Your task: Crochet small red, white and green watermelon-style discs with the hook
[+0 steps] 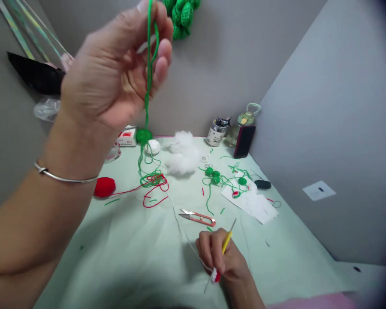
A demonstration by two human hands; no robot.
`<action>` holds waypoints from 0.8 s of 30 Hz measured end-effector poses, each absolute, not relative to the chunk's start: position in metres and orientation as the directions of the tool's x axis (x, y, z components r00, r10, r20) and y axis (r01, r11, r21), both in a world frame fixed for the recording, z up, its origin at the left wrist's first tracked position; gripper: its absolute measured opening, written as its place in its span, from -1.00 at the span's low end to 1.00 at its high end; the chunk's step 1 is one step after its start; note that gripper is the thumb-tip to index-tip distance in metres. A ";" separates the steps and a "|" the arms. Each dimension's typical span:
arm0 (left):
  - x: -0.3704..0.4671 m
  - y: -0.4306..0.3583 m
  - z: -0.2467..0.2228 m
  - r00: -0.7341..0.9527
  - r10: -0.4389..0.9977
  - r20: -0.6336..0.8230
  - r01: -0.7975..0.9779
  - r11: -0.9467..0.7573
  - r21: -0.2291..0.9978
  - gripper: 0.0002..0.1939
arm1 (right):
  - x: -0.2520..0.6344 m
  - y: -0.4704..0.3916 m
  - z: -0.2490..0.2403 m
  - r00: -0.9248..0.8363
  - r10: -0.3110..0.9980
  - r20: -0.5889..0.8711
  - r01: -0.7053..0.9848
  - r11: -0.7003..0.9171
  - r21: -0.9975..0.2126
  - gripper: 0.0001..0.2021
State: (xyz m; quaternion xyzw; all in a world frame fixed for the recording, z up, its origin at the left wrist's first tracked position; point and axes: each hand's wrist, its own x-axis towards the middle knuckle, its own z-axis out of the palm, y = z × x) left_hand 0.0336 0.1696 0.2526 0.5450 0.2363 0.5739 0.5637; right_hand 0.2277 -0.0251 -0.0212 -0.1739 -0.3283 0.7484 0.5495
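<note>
My left hand [122, 64] is raised high in the upper left, its fingers pinching green yarn [149, 68]. The strands hang down to a green yarn ball [144, 136] near the back of the table. Low at the centre right, my right hand [221, 257] is closed around a crochet hook with a yellow handle [227, 242]. A small red and white crocheted piece [215, 275] is also held in its fingers. White yarn [189, 242] runs from that piece toward the back. Orange-handled snips [197, 217] lie behind my right hand.
A red yarn ball [104, 187], tangled yarn [154, 179] and white stuffing [182, 159] lie further back. Small green balls [215, 177] and white papers [252, 204] are at right, before a pen cup [216, 133] and upright phone [245, 141].
</note>
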 end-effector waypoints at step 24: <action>-0.001 0.204 0.076 0.637 0.751 0.175 0.582 -0.617 0.529 -0.77 | 0.228 -0.028 -0.022 -0.359 0.923 0.137 -0.700 -0.170 -0.693 -0.69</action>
